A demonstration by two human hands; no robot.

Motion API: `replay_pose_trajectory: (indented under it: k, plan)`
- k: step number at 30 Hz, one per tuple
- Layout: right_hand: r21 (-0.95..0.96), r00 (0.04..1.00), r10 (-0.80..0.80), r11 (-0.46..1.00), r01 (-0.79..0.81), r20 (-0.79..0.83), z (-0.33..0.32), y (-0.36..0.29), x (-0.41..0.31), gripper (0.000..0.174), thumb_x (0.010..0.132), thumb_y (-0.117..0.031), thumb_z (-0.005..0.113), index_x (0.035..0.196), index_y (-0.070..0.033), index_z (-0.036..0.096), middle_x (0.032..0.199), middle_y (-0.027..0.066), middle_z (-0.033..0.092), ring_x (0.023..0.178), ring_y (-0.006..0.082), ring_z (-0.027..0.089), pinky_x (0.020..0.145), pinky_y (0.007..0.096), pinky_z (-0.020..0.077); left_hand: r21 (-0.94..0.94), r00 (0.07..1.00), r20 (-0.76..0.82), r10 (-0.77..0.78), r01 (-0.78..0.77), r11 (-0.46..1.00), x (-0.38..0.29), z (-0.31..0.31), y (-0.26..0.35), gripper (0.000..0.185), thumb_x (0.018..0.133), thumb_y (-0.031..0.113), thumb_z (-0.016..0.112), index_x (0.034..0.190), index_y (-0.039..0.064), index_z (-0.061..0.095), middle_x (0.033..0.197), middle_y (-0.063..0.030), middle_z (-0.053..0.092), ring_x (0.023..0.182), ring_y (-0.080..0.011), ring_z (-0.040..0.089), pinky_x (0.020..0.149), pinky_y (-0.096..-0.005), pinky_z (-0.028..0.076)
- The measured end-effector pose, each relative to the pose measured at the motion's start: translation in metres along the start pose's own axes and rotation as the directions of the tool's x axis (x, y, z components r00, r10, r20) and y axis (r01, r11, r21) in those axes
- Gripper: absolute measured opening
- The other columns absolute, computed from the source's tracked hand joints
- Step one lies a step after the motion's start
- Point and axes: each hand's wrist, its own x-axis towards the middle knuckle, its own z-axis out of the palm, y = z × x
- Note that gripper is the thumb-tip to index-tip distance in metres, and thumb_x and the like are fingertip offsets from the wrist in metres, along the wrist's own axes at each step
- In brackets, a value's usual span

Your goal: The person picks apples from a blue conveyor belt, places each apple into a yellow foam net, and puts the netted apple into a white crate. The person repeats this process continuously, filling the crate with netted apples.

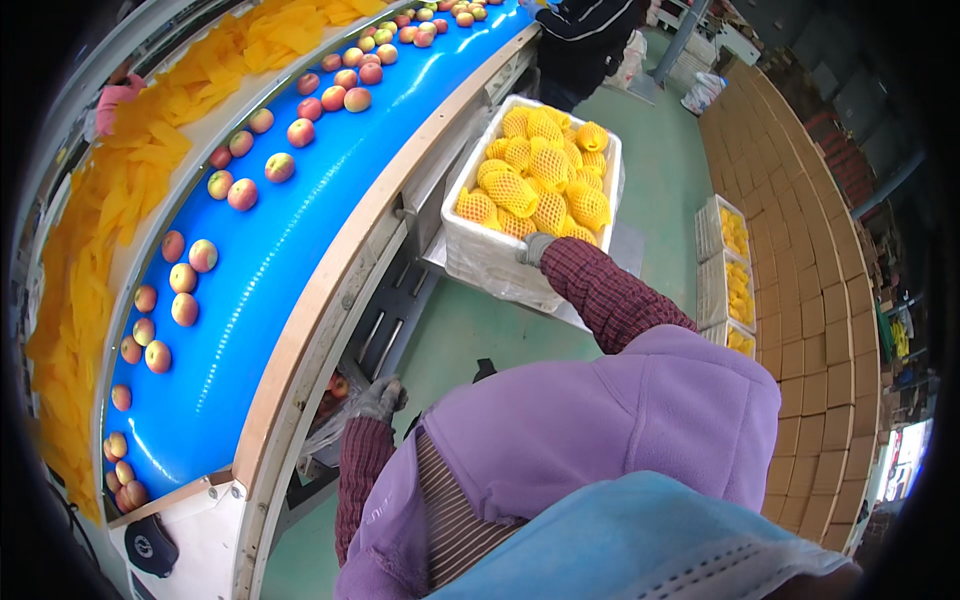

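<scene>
My right hand [535, 249], in a grey knit glove, grips the near rim of a white foam crate [491, 259]. The crate is full of fruit in yellow foam nets [550, 166] and stands on a metal stand [628, 251] beside the conveyor. Clear plastic film hangs around its outer walls. My left hand [380, 399], also gloved, is low beside the conveyor frame with its fingers curled. Just left of it are clear plastic film [330, 435] and some red apples [337, 386] under the conveyor. Whether the left fingers hold anything is not visible.
A blue conveyor belt [247, 300] carries scattered apples [279, 167] past a wooden edge [330, 270]. Yellow foam nets [142, 165] pile along its far side. Another person [577, 45] stands beyond the crate. More filled crates [726, 270] line stacked cardboard boxes [810, 300] at right.
</scene>
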Motion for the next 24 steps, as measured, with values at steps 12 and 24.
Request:
replay_pose_trajectory:
  k: [12, 24]
  plan:
    - [-0.037, 0.979, -0.161, 0.985, 0.167, 0.129, -0.003, 0.012, 0.013, 0.047, 0.067, -0.039, 0.057, 0.103, -0.008, 0.057, 0.086, 0.0159, 0.060, 0.076, 0.0278, 0.059, 0.067, 0.0382, 0.0471, -0.214, 0.941, -0.316, -0.122, 0.055, 0.975, -0.003, 0.094, -0.085, 0.031, 0.080, 0.031, 0.058, 0.097, 0.006, 0.052, 0.068, -0.0045, 0.054, 0.054, -0.0136, 0.051, 0.050, -0.0260, 0.045]
    - [-0.154, 0.957, -0.283, 0.945, 0.290, 0.065, 0.013, 0.019, 0.033, 0.039, 0.066, -0.039, 0.058, 0.088, -0.007, 0.062, 0.073, 0.0146, 0.062, 0.065, 0.0288, 0.060, 0.060, 0.0400, 0.0472, -0.467, 0.835, -0.430, -0.344, 0.120, 0.876, -0.071, 0.189, -0.129, 0.034, 0.080, 0.026, 0.061, 0.102, 0.005, 0.048, 0.064, -0.0042, 0.051, 0.051, -0.0128, 0.046, 0.042, -0.0242, 0.037]
